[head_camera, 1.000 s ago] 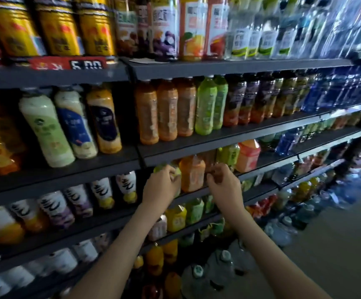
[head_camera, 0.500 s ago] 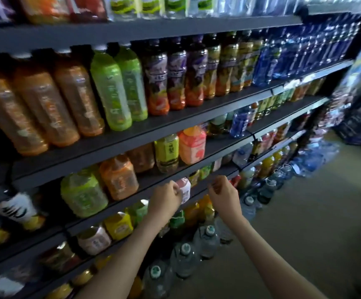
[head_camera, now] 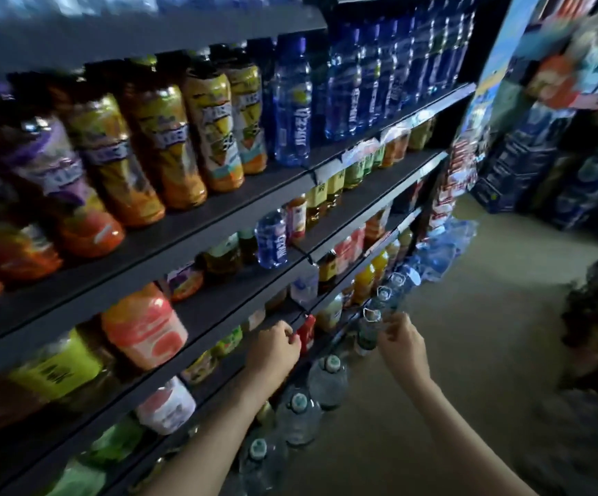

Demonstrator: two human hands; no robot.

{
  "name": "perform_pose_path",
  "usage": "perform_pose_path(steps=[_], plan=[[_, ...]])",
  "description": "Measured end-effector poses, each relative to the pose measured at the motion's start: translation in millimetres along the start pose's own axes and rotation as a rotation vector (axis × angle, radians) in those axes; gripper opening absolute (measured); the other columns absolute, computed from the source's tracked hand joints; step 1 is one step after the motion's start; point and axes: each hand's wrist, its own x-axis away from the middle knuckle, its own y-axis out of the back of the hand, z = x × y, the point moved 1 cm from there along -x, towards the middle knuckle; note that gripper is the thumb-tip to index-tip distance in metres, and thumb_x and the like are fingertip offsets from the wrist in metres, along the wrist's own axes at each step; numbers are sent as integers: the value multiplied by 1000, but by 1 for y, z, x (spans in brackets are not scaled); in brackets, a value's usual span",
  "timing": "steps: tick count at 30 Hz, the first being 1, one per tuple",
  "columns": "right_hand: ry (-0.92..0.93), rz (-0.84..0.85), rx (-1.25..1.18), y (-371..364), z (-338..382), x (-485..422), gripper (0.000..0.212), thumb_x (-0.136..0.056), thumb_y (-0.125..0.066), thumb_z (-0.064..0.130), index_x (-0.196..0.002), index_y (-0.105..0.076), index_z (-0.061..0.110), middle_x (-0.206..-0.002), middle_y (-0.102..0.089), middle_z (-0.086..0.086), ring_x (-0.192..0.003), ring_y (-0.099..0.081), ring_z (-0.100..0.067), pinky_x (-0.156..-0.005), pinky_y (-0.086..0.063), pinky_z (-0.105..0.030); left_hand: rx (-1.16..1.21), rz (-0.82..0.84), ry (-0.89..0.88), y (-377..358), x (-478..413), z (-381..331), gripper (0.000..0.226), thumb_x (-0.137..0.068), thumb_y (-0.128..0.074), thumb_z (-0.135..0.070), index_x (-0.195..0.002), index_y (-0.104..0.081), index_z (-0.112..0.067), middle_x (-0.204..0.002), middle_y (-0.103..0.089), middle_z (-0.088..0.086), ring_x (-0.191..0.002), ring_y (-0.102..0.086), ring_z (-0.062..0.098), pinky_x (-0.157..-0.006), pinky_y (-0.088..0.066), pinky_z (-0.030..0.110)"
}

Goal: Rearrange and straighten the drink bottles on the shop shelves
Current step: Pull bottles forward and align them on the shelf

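My left hand (head_camera: 276, 349) hovers at the front edge of a low dark shelf (head_camera: 218, 356), fingers curled, holding nothing, right beside a small red bottle (head_camera: 307, 332). My right hand (head_camera: 403, 341) is in the aisle a little to the right, fingers also curled and empty, just in front of a clear water bottle (head_camera: 367, 334). Above them stand an orange-pink bottle (head_camera: 145, 327), a blue bottle (head_camera: 272, 239) and a row of yellow juice bottles (head_camera: 215, 130). The view is blurred.
Large water jugs (head_camera: 327, 379) stand on the floor along the shelf's foot. Blue water bottles (head_camera: 372, 73) fill the upper right shelf. Dark stacked cartons (head_camera: 526, 155) stand at the aisle's far end. The grey floor (head_camera: 469, 352) lies to my right.
My view has swung right along the shelves and downward. Both hands moved with it from the middle shelf bottles down to the low shelf by the red bottle, fingers still curled.
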Motion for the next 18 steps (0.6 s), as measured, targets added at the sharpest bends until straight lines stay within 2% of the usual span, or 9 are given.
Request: perform_pose_path(steps=[4,8,10,13,18], plan=[[17,124,18,14,-28,-80,9,-85,-55,6,-90,-49,10,-94,-61,-9,-84,-55,-27,-67,-41,-32,-49,14,146,-45,-44,-40,20,-91,-54,-35,-101,-62,-20,-102,-69,1,-100,-62,23,-74,-44,28],[122,276,125,11,-38,-151,13,-87,-59,13,-96,-50,10,-95,-57,-6,-94,-55,-30,-70,-36,-31,13,0,309,-77,-70,-60,18,-89,-55,-35,-93,-63,-19,-95,-70,4,-94,-64,25,-73,-49,32],[140,344,128,-1,-39,-180,18,-87,-57,13,-104,-53,7,-100,-58,-7,-97,-55,-29,-72,-38,-32,18,-37,363,-86,-82,-68,22,-89,-53,-36,-98,-63,-19,-99,-70,5,-96,-64,26,-72,-47,31],[168,443,140,-26,-35,-214,25,-87,-58,13,-110,-51,5,-101,-58,-11,-89,-51,-27,-69,-33,-31,15,-73,424,-93,-102,-76,30,-92,-49,-35,-110,-61,-14,-106,-68,10,-102,-62,28,-71,-43,30],[155,565,113,-79,-38,-264,36,-85,-64,17,-114,-47,4,-109,-56,-15,-103,-52,-31,-76,-34,-28,93,-98,490,-112,-151,-77,25,-94,-50,-27,-102,-61,-7,-103,-67,12,-100,-61,30,-69,-39,28]])
